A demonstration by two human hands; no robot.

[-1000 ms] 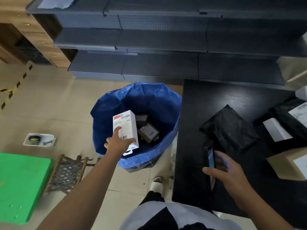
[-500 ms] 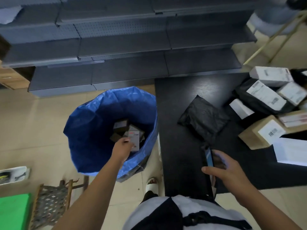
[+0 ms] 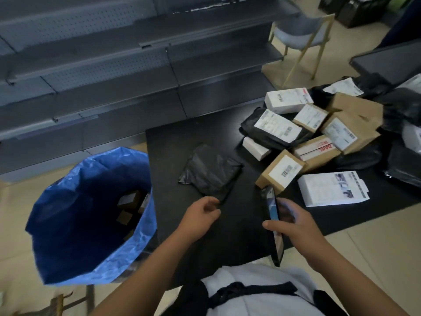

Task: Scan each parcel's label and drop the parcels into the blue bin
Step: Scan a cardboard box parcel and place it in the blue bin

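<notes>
- Held nothing in the left hand [image 3: 200, 215]; fingers loosely curled above the table's near edge, right at the near corner of the black bag [image 3: 210, 172]. Could not tell whether touching it.
- Gripped a phone [image 3: 273, 215] in the right hand [image 3: 293, 222], fingers wrapped round its back, thumb on the near side, screen turned leftward.
- Lay flat and crumpled near the middle of the table [image 3: 182, 137], that black bag, no label showing on top; probably needed turning over for the scan.
- Judged light, soft and floppy, with a slick plastic skin: best pinched by a good fold at the near corner or scooped under the middle, not by a thin edge.
- Stood open on the floor beside the table's left edge, the blue bin [image 3: 68, 224], several parcels [image 3: 127, 199] already at the bottom.
- Heaped toward the table's far right corner: a brown box [image 3: 281, 171], a white box [image 3: 330, 190] nearer the right edge, more boxes and black bags beyond.
- Farther out, grey shelves [image 3: 114, 65] along the wall, a chair [image 3: 303, 30], pale tiled floor.
</notes>
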